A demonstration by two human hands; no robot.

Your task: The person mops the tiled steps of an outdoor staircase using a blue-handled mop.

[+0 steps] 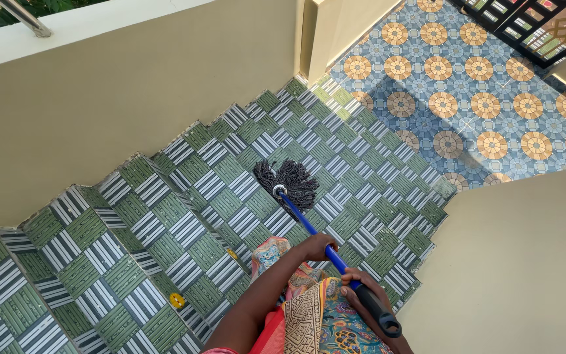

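A person stands on a tiled stair and looks down along a mop. The mop's dark string head lies spread on a step a few treads below, in the middle of the flight, with a small metal collar where the strings meet the pole. The blue pole runs up and to the right from the head toward the person, ending in a black grip with a hanging loop at the near end.

The left hand is wrapped around the blue part of the pole, about midway along it, fingers curled over the top. The right hand is clenched around the pole higher up, just where the blue meets the black grip. Both hands are closed tight on the pole, well apart from the mop head.

Below the hands, patterned cloth in orange, teal and brown covers the person's body.

The steps are faced in green and white striped square tiles. A small yellow object lies on a near step to the left; what it is cannot be told. Plain beige walls flank the stair on both sides. At the foot lies a landing of blue tiles with orange round medallions, and a dark metal gate stands at its far edge.
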